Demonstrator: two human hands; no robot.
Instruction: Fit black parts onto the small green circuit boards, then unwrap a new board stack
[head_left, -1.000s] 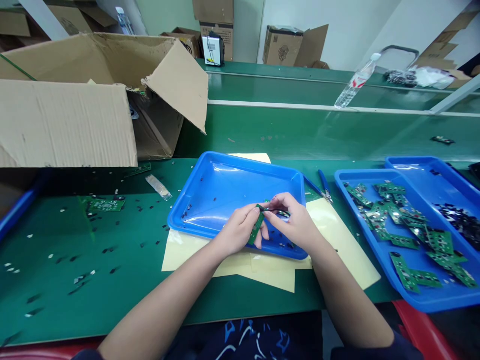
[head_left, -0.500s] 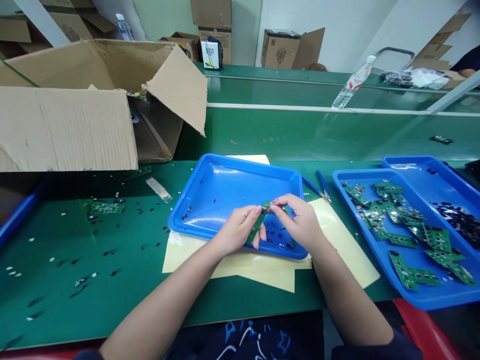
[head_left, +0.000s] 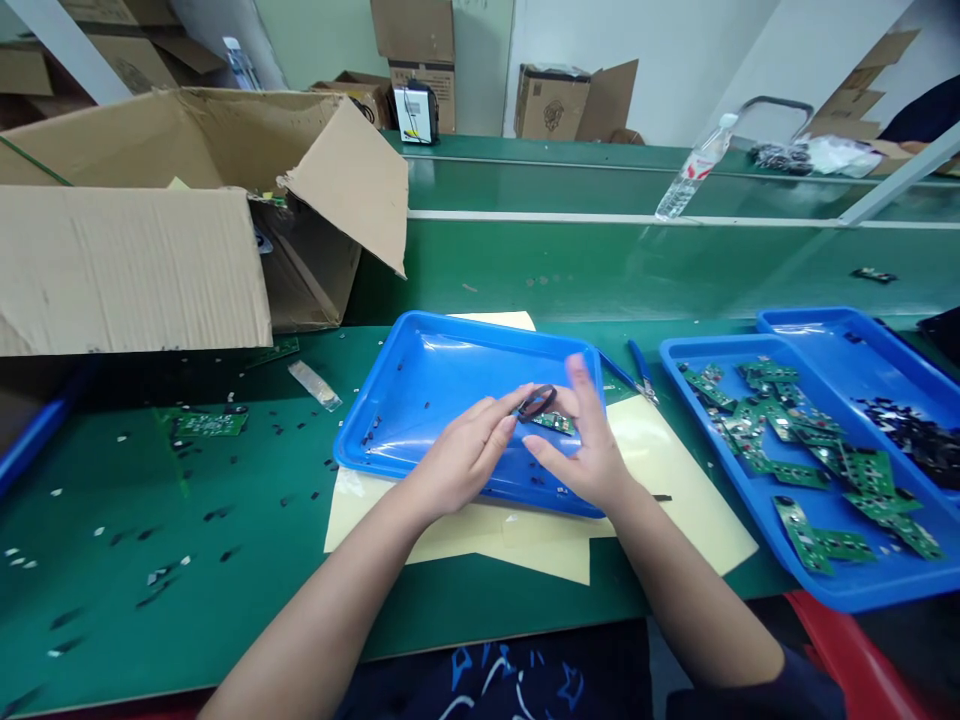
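Both hands work over the front of an empty-looking blue tray (head_left: 420,360). My left hand (head_left: 461,460) pinches a small black loop-shaped piece (head_left: 537,402) at its fingertips. My right hand (head_left: 592,450) holds a small green circuit board (head_left: 556,423) between thumb and fingers, with the index finger raised. The black piece sits right at the board's left end, and I cannot tell whether the two touch. A few black specks lie in the tray.
Yellow paper sheets (head_left: 690,500) lie under the tray. On the right, one blue tray (head_left: 840,590) holds several green boards and another (head_left: 832,335) holds black parts. Blue-handled cutters (head_left: 640,368), an open cardboard box (head_left: 135,260), a loose board (head_left: 210,423) and a water bottle (head_left: 686,178) stand around.
The green board stood upright in my left hand; now it lies flatter in my right hand. My left fingers now pinch a black piece at its end. Both hands moved slightly farther into the tray.
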